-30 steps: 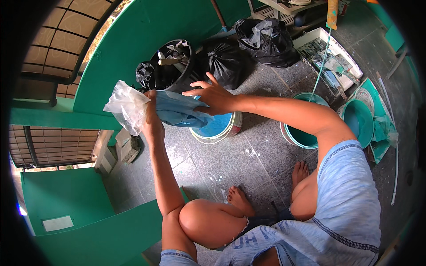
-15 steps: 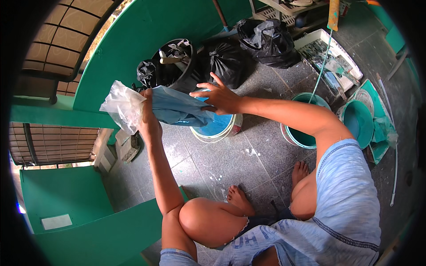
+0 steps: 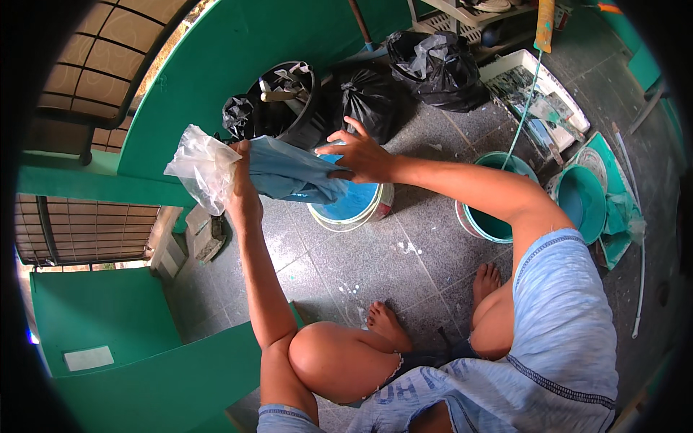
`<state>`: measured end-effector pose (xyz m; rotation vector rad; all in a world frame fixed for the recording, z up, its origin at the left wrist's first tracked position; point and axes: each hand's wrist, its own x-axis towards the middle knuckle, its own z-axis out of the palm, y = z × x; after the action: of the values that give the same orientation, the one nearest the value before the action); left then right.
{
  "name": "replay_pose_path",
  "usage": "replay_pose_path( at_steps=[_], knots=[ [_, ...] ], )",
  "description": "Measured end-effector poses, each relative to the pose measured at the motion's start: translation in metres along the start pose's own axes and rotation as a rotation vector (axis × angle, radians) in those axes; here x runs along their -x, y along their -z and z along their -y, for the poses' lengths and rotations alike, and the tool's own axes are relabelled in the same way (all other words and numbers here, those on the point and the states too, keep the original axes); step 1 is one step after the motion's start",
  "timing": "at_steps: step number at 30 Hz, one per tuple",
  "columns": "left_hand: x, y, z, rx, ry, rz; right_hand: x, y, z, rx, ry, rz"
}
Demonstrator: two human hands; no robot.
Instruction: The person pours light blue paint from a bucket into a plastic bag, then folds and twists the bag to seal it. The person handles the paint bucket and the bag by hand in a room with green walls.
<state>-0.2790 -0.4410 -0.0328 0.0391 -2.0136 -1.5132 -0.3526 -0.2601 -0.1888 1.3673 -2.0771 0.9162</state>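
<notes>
My left hand (image 3: 244,184) is closed around a plastic bag. The bag's clear, crumpled end (image 3: 202,169) sticks out to the left of that fist. To the right, the bag's blue part (image 3: 285,169) stretches over a bucket (image 3: 380,209) with blue liquid, probably paint, in it. At the bag's right end is my right hand (image 3: 362,157), palm down, fingers spread apart. Its thumb lies against the bag, while another fingertip reaches its upper edge. Whether the thumb grips or only touches is unclear. The bag partly covers the bucket's mouth.
A green-stained bucket (image 3: 471,220) stands to the right, a wire-handled roller (image 3: 543,29) above it. Further right are a green bowl (image 3: 582,202) and a white tray of tools (image 3: 577,108). Black garbage bags (image 3: 368,97) line the green wall (image 3: 216,79). My bare feet (image 3: 388,325) rest on grey tiles.
Both hands hold nearly the same places. My right hand has shifted slightly to the right, and the bag's clear end has changed shape a little.
</notes>
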Motion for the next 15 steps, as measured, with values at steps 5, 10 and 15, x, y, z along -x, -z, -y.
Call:
replay_pose_path(
  at_steps=[5, 10, 15],
  knots=[
    [-0.004, 0.013, -0.002, -0.004, -0.017, -0.043, 0.023, 0.008, 0.008, -0.046, -0.129, 0.271],
    [-0.003, 0.015, 0.005, -0.030, -0.014, -0.027, 0.037, 0.001, 0.019, -0.026, -0.186, 0.330],
    [0.000, 0.015, 0.011, -0.091, -0.013, -0.054, 0.040, 0.015, 0.026, 0.129, 0.010, 0.474]
  ],
)
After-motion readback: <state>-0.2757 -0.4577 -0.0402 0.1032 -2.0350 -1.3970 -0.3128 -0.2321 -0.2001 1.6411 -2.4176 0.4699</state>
